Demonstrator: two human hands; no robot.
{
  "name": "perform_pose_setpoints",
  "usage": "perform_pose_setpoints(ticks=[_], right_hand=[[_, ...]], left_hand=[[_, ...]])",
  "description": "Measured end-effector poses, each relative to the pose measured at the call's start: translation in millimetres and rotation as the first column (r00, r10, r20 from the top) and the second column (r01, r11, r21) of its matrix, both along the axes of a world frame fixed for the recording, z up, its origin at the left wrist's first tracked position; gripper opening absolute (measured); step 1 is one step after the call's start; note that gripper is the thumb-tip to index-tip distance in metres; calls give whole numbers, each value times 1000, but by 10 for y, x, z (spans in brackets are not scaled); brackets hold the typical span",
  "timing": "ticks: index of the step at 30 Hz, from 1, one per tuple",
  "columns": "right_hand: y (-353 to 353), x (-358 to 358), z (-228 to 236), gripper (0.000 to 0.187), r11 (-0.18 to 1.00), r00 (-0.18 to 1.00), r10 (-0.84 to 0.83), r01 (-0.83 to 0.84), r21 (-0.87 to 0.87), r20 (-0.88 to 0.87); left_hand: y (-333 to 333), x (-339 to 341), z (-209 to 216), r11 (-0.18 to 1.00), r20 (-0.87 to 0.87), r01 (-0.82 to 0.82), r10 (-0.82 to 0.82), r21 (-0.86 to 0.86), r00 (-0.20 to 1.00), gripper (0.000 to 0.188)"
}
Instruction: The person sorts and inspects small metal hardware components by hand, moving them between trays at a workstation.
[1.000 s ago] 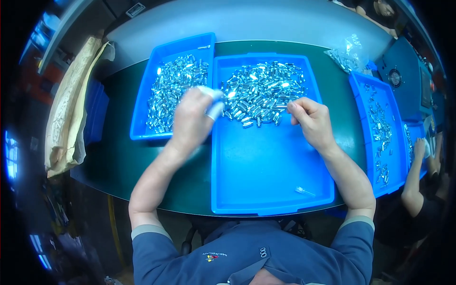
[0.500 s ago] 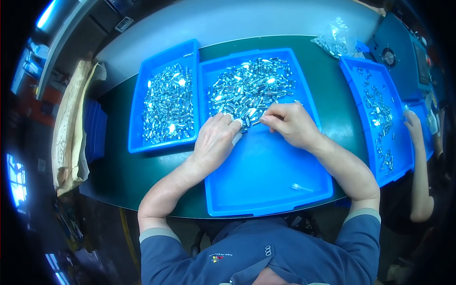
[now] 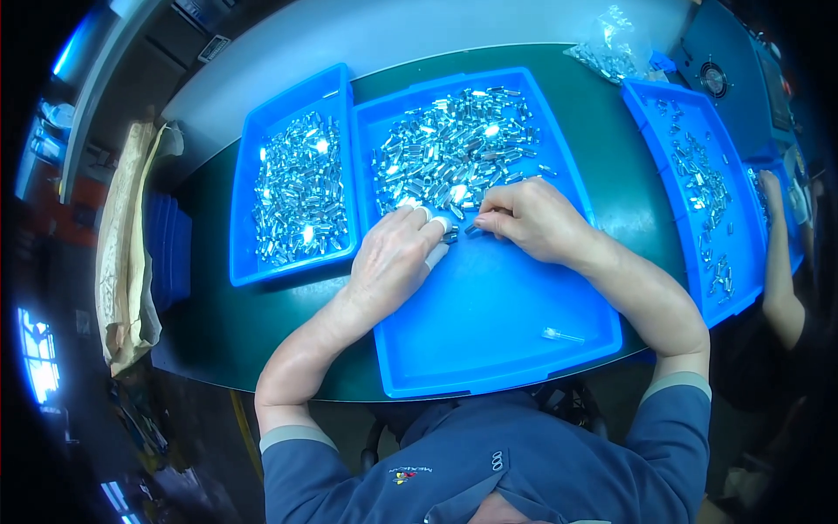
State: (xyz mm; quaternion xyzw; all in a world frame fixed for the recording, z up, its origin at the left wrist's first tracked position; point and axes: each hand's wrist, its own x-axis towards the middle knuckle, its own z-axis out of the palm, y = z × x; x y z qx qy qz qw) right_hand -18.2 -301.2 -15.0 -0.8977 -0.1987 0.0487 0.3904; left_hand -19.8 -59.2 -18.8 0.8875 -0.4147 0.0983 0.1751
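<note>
Metal piece (image 3: 472, 230), small and shiny: pinched between thumb and forefinger of the right hand (image 3: 541, 220), over the middle tray (image 3: 476, 310). Second metal piece (image 3: 450, 236) at the fingertips of the left hand (image 3: 397, 255); fingers curled close together, white finger covers (image 3: 436, 254) on some. Whether it is gripped or only touched, cannot tell. Hands near each other, not touching.

Just beyond both hands, same tray: large heap (image 3: 458, 144) of loose pieces. Left of the left hand, left tray (image 3: 288, 105) with another big heap (image 3: 301, 188). Progress, judged from this: well underway at most, piece-by-piece handling, plenty still loose. Which heap counts as handled, cannot tell.

Nearer the body than the right hand: clear tube (image 3: 563, 335) in the tray corner. Under the trays, green bench (image 3: 624, 183). Farther right of the right hand: side tray (image 3: 668, 162) with scattered pieces; beyond it, a co-worker's hand (image 3: 771, 188).
</note>
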Motion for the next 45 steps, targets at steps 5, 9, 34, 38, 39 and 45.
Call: perform_pose_setpoints(ticks=[5,9,34,38,39,45], right_hand=[[5,2,-9,19,1000,1000,8,-8,13,5],[13,-4,12,19,999,1000,27,-28,37,8],[68,-86,73,18,957,951,-28,-64,284,309],[76,-82,127,20,942,998,-45,29,335,40],[84,-82,127,22,936,998,-49,31,350,44],[-50,17,33,30,862,986,-168,145,485,3]], left_hand=[[16,13,0,999,17,37,-37,26,999,20],[35,3,-9,995,-68,19,-26,-100,997,20],[-25,-96,45,876,-444,-208,-7,-435,896,19],[-10,-90,59,885,-411,-205,17,-418,911,18],[5,-87,99,887,-409,-201,16,-415,912,18],[392,184,341,895,37,-293,323,-336,946,17]])
